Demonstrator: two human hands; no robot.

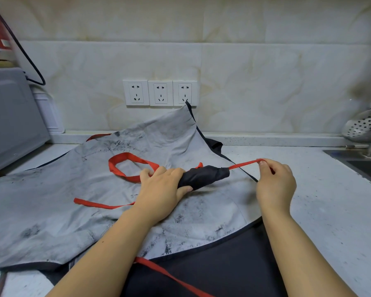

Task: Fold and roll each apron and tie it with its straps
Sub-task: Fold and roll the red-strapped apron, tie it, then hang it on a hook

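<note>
On the pale speckled stone counter (321, 202), item one: a tightly rolled dark navy fabric apron (204, 176), lying roughly crosswise at centre, resting on top of item two, a larger grey-white apron spread flat with black smudges (77, 189), its far corner propped up against the tiled wall just under three white wall sockets (160, 93). My left hand (162, 189) is closed over the left end of the roll, fingers curled across the top and thumb tucked against its near side, pressing it down onto the spread cloth. My right hand (275, 181) is off the roll's right end, thumb and forefinger pinched shut on a thin red fabric strap (244, 164) that runs taut from the roll's right end up to my fingertips. Item three: a red strap loop (126, 166) lying open on the grey cloth just left of my left hand. Item four: a loose red strap tail (94, 203) trailing leftward from under my left wrist. Item five: another red strap (169, 275) crossing dark cloth at the counter's near edge. Far left: grey appliance (9, 116) with black cable (24, 54). Far right: perforated steel colander (366, 125) beside a sink rim (351, 157).
</note>
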